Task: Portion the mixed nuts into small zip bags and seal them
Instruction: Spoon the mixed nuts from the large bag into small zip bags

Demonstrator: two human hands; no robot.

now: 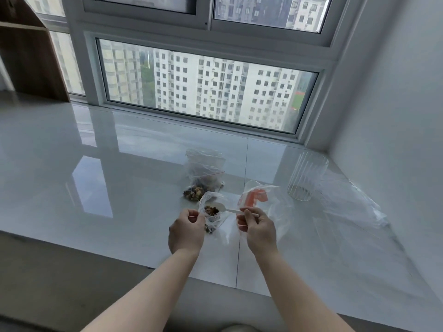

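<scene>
Over the glossy surface (72,164), her left hand (186,232) pinches a small zip bag (213,212) of nuts; right hand (257,230) grips a white spoon (226,210) reaching in; filled bags (203,180) lie behind

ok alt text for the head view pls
A person's left hand holds a small zip bag open while the right hand tips nuts into it with a white spoon; a filled bag lies behind.
</scene>
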